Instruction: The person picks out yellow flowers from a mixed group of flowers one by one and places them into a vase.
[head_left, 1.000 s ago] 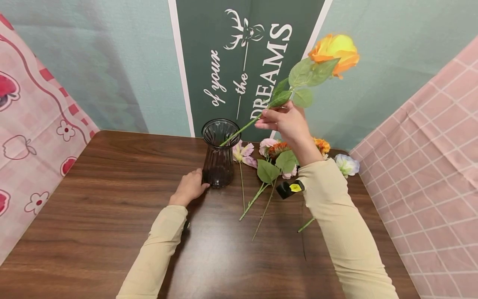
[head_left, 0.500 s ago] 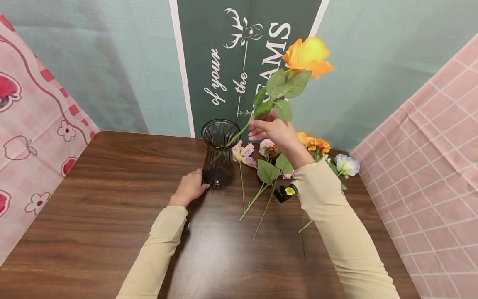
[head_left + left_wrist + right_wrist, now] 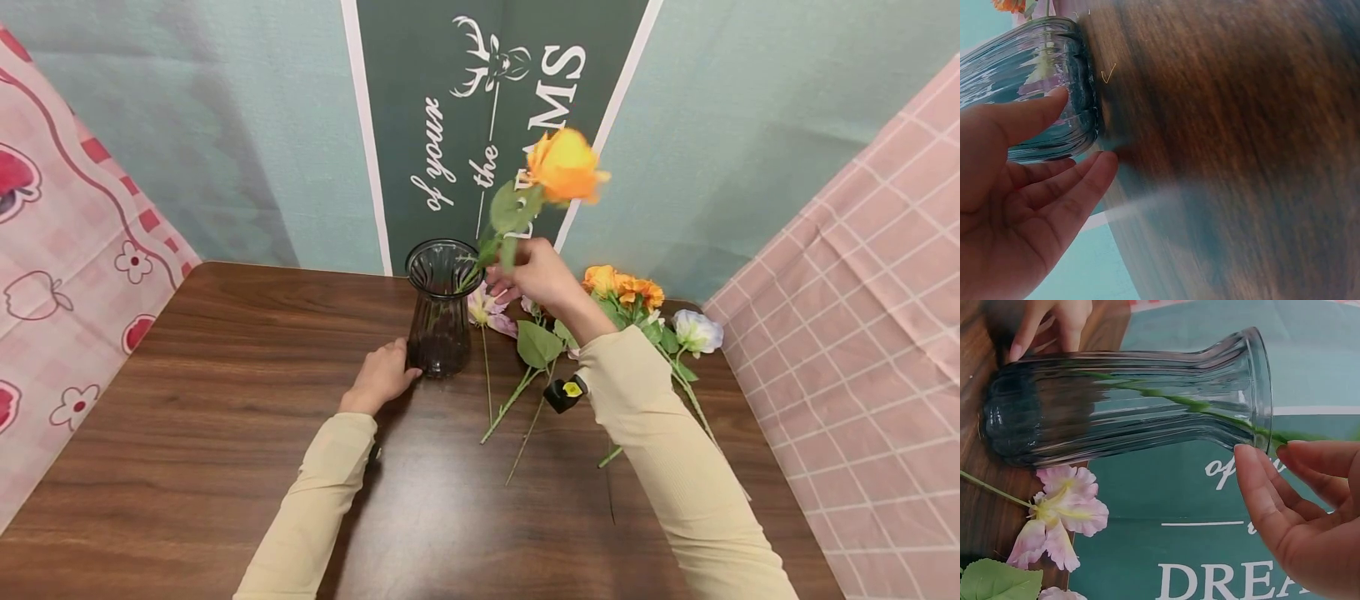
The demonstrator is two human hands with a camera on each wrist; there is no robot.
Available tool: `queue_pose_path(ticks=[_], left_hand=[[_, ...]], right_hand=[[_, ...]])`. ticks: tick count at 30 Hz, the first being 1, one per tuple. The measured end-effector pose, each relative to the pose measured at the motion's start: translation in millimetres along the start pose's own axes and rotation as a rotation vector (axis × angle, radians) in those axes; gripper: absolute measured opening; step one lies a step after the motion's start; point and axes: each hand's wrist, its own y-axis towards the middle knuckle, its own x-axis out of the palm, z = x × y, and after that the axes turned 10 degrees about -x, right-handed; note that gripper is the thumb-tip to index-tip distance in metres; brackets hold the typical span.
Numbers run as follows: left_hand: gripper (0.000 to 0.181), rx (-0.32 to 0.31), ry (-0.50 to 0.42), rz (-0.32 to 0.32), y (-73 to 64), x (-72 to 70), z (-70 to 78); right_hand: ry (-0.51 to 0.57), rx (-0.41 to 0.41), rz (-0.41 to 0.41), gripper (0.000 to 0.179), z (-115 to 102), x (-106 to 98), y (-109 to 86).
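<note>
A dark clear glass vase (image 3: 438,333) with a flared rim stands upright on the table. My left hand (image 3: 381,377) holds it low at the left; in the left wrist view, the thumb lies along the glass and the fingers are on the other side. Above and right of the rim, my right hand (image 3: 546,277) pinches the stem of an orange-yellow rose (image 3: 566,167), which leans right. In the right wrist view, the rose's green stem (image 3: 1172,399) runs slantwise down inside the vase, and the fingertips are beside the rim.
A pink-purple flower (image 3: 487,310) lies right of the vase, near a leafy stem (image 3: 536,343). Farther right are orange flowers (image 3: 626,287) and a pale blue-white flower (image 3: 697,332), partly behind the right arm. A teal cloth (image 3: 285,167) hangs behind the table (image 3: 262,350).
My right hand has moved down and left with the rose, and its stem has slid deeper into the vase. The left hand and the vase have stayed put.
</note>
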Motion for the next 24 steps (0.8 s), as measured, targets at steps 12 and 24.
queue_pose_path(ticks=[12, 24], left_hand=[[0.057, 0.008, 0.004, 0.005, -0.4, 0.2, 0.1], [0.055, 0.014, 0.002, 0.019, -0.9, 1.7, -1.2]], right_hand=[[-0.055, 0.011, -0.022, 0.018, 3, -6, -4.2], [-0.082, 0.024, -0.054, 0.022, 9, -9, -14.9]])
